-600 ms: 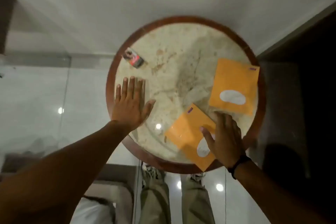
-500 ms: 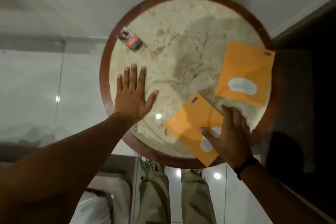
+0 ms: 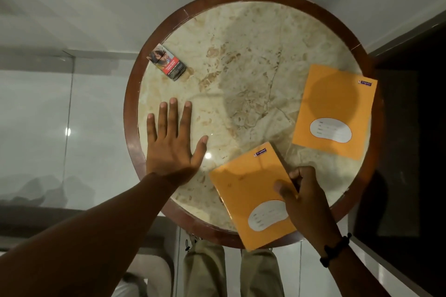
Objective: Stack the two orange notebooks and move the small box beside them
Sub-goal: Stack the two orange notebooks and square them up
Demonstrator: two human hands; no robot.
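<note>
Thumb pinching the near notebook [image 3: 243, 190] in the right hand [image 3: 306, 198] should lift it flat onto the far notebook [image 3: 335, 108], edges squared, while the flat, spread left hand [image 3: 171, 149] steadies the desk [image 3: 241, 38].

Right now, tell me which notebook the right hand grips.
The near notebook, overhanging the table's front edge; the right hand pinches its right side. The other notebook lies untouched farther right.

I see the small box [image 3: 167, 62] beyond my left hand [image 3: 172, 142], one notebook [image 3: 253, 196] under my right hand [image 3: 305, 200], the other notebook [image 3: 334, 111] beyond it, apart.
</note>
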